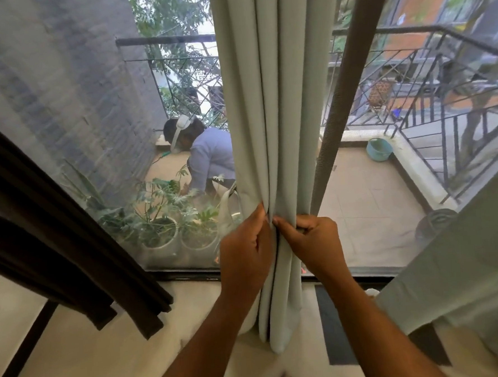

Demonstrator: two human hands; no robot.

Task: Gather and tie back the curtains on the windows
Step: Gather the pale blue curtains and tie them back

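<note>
Nearest the camera, 2 bare forearms reach up from the bottom edge toward a pale green curtain (269, 114) that hangs gathered into a narrow column in the middle of the window. The left hand (246, 252) wraps the left side of the bundle, its fingers curled around the folds and the thumb pressed up along the cloth. The right hand (312, 242) closes on the right side at the same height, fingers bent and pinching a fold, with the knuckles of both hands nearly touching. Below the hands the curtain's hem hangs loose just above the light floor (107, 366). A dark brown curtain (56, 249) slants across the left, and another pale curtain panel (456, 263) fills the lower right corner. Behind the gathered cloth stands a dark window frame post (350, 94). Through the glass, 2 potted plants (168, 222) sit on a tiled balcony, where a person in a light shirt (211, 158) crouches. Farther right a blue basin (379, 149) rests by the black metal railing (427, 69).
</note>
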